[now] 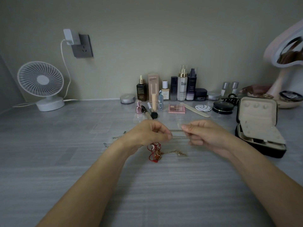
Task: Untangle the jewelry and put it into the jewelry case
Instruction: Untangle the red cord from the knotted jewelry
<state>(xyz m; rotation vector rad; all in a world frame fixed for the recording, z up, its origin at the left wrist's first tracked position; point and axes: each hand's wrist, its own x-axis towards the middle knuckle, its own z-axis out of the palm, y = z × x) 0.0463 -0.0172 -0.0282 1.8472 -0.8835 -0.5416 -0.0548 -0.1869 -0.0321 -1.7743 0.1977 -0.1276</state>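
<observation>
A thin silver chain (pixel 177 133) is stretched taut in two strands between my hands above the table. My left hand (pixel 147 133) pinches one end and my right hand (pixel 205 133) pinches the other. Below my left hand hangs a tangle of red cord (pixel 154 151) with a gold chain (pixel 173 152) trailing to the right on the table. More silver chain (pixel 114 137) lies left of my left wrist. The black jewelry case (pixel 259 126) stands open at the right, its beige lining showing.
Cosmetics bottles (pixel 182 86), a makeup brush (pixel 148 112), an eyeshadow palette (pixel 176 108) and a nail file (pixel 196 110) line the back of the table. A white fan (pixel 43 86) stands at the left. A mirror (pixel 285 53) and bowls sit at the far right.
</observation>
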